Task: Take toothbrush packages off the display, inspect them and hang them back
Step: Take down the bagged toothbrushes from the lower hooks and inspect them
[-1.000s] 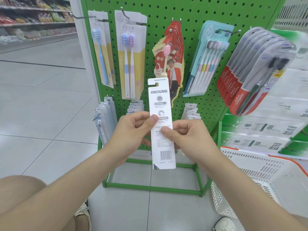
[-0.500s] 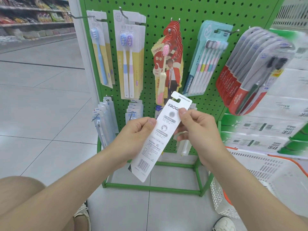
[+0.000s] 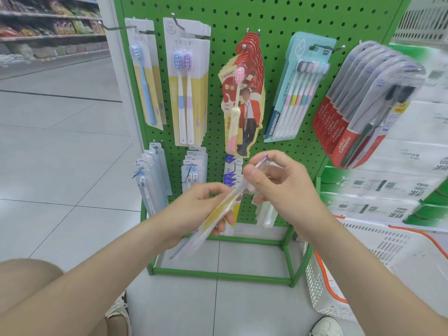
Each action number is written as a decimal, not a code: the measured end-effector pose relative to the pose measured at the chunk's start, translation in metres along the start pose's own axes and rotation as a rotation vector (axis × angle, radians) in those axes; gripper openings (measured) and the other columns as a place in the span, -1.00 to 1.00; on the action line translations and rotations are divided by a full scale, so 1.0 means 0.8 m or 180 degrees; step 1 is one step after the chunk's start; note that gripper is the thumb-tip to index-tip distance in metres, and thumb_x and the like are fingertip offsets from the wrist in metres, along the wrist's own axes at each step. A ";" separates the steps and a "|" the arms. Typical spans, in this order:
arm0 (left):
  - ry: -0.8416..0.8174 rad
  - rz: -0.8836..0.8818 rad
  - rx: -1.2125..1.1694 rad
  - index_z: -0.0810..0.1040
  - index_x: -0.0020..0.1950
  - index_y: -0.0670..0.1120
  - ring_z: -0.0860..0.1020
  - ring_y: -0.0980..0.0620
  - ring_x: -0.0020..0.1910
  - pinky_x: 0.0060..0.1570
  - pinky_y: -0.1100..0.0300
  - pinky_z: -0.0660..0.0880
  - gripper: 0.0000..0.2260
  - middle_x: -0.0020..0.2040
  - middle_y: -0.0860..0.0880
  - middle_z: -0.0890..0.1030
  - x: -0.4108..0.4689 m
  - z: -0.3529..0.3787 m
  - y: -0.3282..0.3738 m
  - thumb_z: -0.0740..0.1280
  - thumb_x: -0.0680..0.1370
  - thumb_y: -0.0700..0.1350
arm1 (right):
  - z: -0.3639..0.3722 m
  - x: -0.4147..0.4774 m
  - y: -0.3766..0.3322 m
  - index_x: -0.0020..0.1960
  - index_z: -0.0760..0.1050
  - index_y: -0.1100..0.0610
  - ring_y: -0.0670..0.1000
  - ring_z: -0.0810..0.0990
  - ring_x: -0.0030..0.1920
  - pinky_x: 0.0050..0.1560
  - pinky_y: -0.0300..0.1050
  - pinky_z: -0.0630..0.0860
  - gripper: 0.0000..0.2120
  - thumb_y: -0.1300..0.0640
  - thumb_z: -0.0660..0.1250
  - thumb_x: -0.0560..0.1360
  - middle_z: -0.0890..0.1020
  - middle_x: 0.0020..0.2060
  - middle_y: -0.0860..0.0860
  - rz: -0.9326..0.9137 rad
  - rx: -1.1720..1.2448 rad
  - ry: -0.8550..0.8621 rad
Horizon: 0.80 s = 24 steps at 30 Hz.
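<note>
Two hands on one flat, glossy toothbrush package (image 3: 214, 215), blurred, tilted before green perforated pegboard (image 3: 278, 25): left hand (image 3: 196, 209) fingers pinch lower half, right hand (image 3: 281, 185) thumb-and-fingers pinch top end.

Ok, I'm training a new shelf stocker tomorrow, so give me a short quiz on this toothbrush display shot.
1. True or false: the left hand and the right hand both hold the toothbrush package.
2. Where on the green pegboard do the Colgate packs hang? A far left, B middle, C far right.
3. How many brushes show in the blue-and-purple toothbrush pack?
Key: 1 true; 2 C; 3 two.
</note>
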<state>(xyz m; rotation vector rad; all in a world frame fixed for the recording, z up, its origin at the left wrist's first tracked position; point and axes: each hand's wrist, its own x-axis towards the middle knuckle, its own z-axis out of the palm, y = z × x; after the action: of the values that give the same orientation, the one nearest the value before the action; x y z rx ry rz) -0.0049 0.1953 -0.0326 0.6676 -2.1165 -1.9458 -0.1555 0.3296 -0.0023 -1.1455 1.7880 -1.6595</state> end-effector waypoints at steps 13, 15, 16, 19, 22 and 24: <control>-0.0030 0.0208 0.0161 0.67 0.25 -0.17 0.74 -0.10 0.07 0.30 -0.20 0.61 -0.83 0.10 -0.17 0.77 0.009 -0.007 -0.019 0.33 0.73 -0.16 | -0.005 0.011 0.020 0.20 0.65 0.12 0.12 0.75 -0.30 -0.27 0.04 0.70 -0.80 0.17 0.25 0.74 0.78 -0.19 0.09 0.0394 -0.0763 -0.0108; 0.0116 0.0201 0.0364 0.68 0.19 -0.13 0.74 -0.06 0.02 0.30 -0.21 0.60 -0.88 0.05 -0.10 0.78 0.013 -0.014 -0.020 0.40 0.69 -0.16 | -0.003 0.012 0.024 0.19 0.62 0.13 0.10 0.76 -0.28 -0.27 0.04 0.68 -0.82 0.18 0.23 0.74 0.78 -0.16 0.10 0.0438 -0.0779 -0.0212; 0.0140 0.0213 0.0504 0.69 0.16 -0.10 0.74 -0.05 0.00 0.30 -0.22 0.60 -0.91 0.02 -0.09 0.79 0.014 -0.018 -0.021 0.43 0.67 -0.16 | -0.002 0.012 0.027 0.15 0.60 0.14 0.11 0.76 -0.28 -0.28 0.05 0.67 -0.86 0.17 0.26 0.74 0.77 -0.17 0.11 0.0428 -0.0839 -0.0238; 0.0276 0.0460 0.0641 0.71 0.15 0.02 0.74 -0.16 0.02 0.25 -0.19 0.63 -0.88 -0.04 -0.06 0.78 0.017 -0.021 -0.018 0.42 0.67 -0.15 | 0.001 0.014 0.035 0.03 0.59 0.14 0.12 0.76 -0.31 -0.33 0.00 0.65 -0.90 0.14 0.36 0.69 0.75 -0.25 0.15 0.0317 -0.1071 -0.0339; 0.0477 0.0963 0.1018 0.69 0.24 0.05 0.70 0.11 -0.11 -0.01 0.19 0.64 -0.82 -0.13 0.11 0.76 0.022 -0.020 -0.009 0.33 0.73 -0.13 | 0.009 0.017 0.038 0.01 0.65 0.10 0.11 0.77 -0.33 -0.35 -0.02 0.66 -0.91 0.11 0.41 0.67 0.75 -0.27 0.10 0.0163 -0.1169 -0.0488; 0.0668 0.1160 0.1711 0.69 0.21 0.04 0.67 0.14 -0.18 -0.09 0.21 0.61 -0.84 -0.19 0.09 0.73 0.028 -0.024 -0.007 0.33 0.72 -0.11 | 0.013 0.022 0.042 0.03 0.68 0.10 0.07 0.77 -0.32 -0.30 0.02 0.70 -0.92 0.10 0.44 0.65 0.75 -0.27 0.09 0.0109 -0.1167 -0.0456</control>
<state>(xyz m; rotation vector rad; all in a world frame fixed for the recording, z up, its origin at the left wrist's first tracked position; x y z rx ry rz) -0.0150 0.1680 -0.0397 0.4898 -2.4220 -1.0785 -0.1664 0.3071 -0.0323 -1.3391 2.0570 -1.2248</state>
